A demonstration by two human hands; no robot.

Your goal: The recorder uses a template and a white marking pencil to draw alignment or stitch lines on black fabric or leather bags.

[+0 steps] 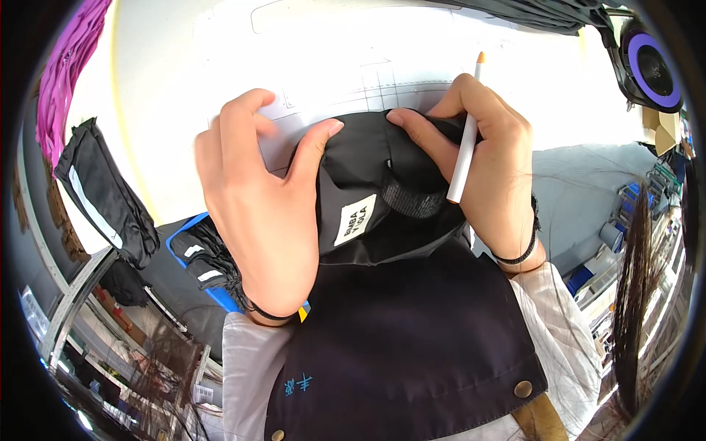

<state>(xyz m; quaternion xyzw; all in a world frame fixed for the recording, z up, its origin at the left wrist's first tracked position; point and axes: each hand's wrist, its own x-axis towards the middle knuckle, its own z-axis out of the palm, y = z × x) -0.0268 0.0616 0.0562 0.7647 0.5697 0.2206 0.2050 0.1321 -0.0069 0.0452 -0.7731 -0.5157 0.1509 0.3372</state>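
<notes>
A black fabric piece (353, 143) with a sewn-in white label (355, 219) and a black printed care label (411, 198) lies at the near edge of the white table. My left hand (259, 193) has its thumb on the fabric's left upper edge; its fingers are raised and spread apart, slightly blurred. My right hand (485, 149) pinches the upper edge of the fabric right of the middle. A white pen with an orange tip (469, 138) is tucked in that same hand, tip pointing away from me. Beneath the fabric is a paper sheet with drawn lines (380, 82).
Black folded fabric (107, 193) hangs over the table's left corner, below magenta fabric (71, 77). A blue bin (218, 297) holding black pieces stands below. At the far right is a round device with a purple ring (653, 69); dark fabric (540, 14) lies at the back.
</notes>
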